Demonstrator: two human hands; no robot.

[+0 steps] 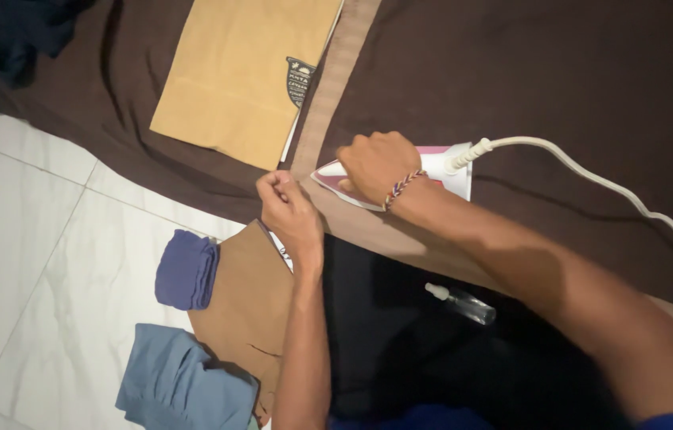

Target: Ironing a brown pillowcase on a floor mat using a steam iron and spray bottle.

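Observation:
My right hand (pixel 374 163) grips the handle of a white and pink clothes iron (pixel 444 169) that rests on a long tan strip of cloth (pixel 336 80). The strip lies over a dark brown cloth (pixel 559 80). A woven bracelet circles my right wrist. My left hand (pixel 288 209) pinches the near edge of the tan strip, just left of the iron's tip. The iron's white cord (pixel 591 179) runs off to the right.
A tan paper bag (pixel 241 72) lies flat on the brown cloth at the top. On the white tiled floor (pixel 26 239) sit a folded purple-blue cloth (pixel 185 269), a folded grey-blue garment (pixel 181 382) and a brown paper piece (pixel 245 299). A small clear spray bottle (pixel 464 302) lies on black fabric.

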